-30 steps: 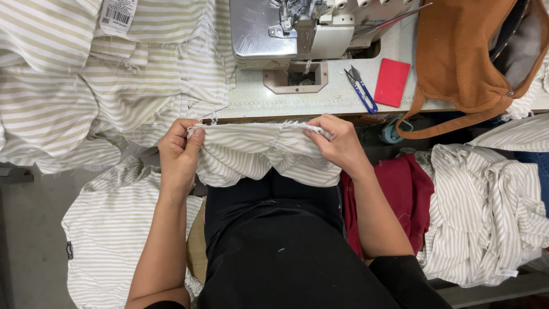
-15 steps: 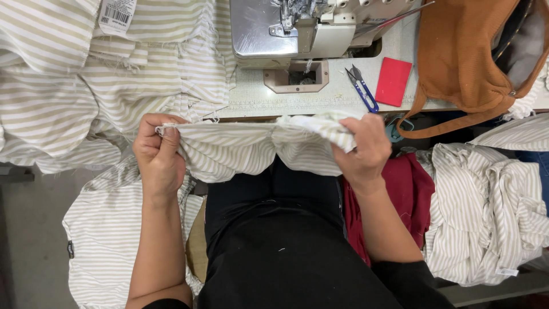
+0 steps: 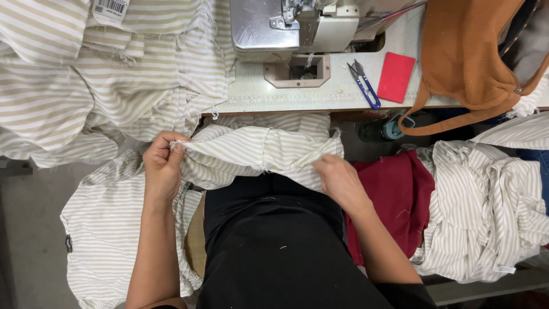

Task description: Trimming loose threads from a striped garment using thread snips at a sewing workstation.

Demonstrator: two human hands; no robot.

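left hand (image 3: 163,169) fingers pinching the left corner of the beige-and-white striped cotton fabric piece (image 3: 260,150), thumb on top, knuckles curled over the edge. right hand (image 3: 341,180) fingers pinched on the right end of the same piece, near its frayed corner; fingertips partly hidden by the cloth fold, so exact grip not clear. fabric piece is stretched between both hands, held over the lap in black trousers (image 3: 274,246), just below the front edge of the pale counter (image 3: 286,100); it sags and bunches in the middle

on the counter: grey metal sewing machine (image 3: 297,26) at top centre, with the rectangular needle-plate cutout (image 3: 297,71) in front of it. blue-handled thread snips (image 3: 365,86) just right of the cutout, flat red rectangular card (image 3: 396,77) beside the snips. brown-orange fabric bag (image 3: 474,57) with strap draped over the counter's right end

heap of matching striped fabric pieces (image 3: 103,74) covers the counter's left side, white tag (image 3: 108,10) on top. more striped pieces hang low on the left (image 3: 103,229), another pile sits on the right (image 3: 492,206). dark red cloth (image 3: 394,194) lies between the right forearm and the right pile
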